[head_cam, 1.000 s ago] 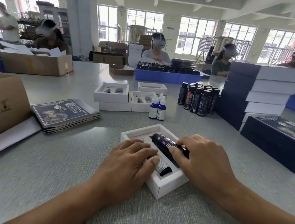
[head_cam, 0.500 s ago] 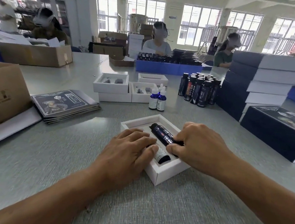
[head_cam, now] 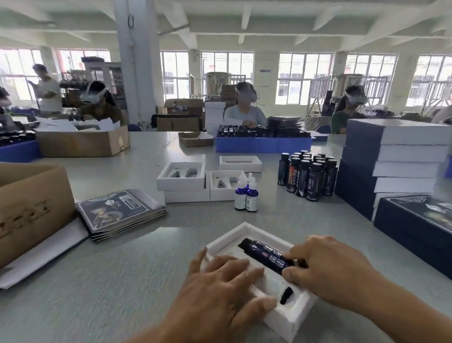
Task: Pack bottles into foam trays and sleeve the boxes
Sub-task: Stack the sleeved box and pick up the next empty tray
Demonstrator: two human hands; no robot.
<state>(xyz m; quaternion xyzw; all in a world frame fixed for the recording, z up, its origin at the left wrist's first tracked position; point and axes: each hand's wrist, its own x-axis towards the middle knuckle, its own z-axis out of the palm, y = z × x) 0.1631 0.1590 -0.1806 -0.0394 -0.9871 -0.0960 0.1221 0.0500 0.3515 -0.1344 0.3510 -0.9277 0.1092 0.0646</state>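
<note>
The view has tipped up while the flat left hand [head_cam: 220, 288] steadies the tray [head_cam: 285, 321] and the right hand [head_cam: 332, 268] pinches the dark bottle [head_cam: 266, 253], half in; sleeving remains.

Bare bench [head_cam: 120, 288] lies open left of the foam tray [head_cam: 288, 320], while stacked boxes [head_cam: 397, 163] and standing bottles [head_cam: 307, 175] block the right.

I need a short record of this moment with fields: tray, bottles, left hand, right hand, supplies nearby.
tray: white foam tray on grey table
bottles: dark bottle lying in tray
left hand: left hand flat on tray, fingers straight
right hand: right hand pinches dark bottle
supplies nearby: standing bottles, two dropper bottles, empty trays
</note>
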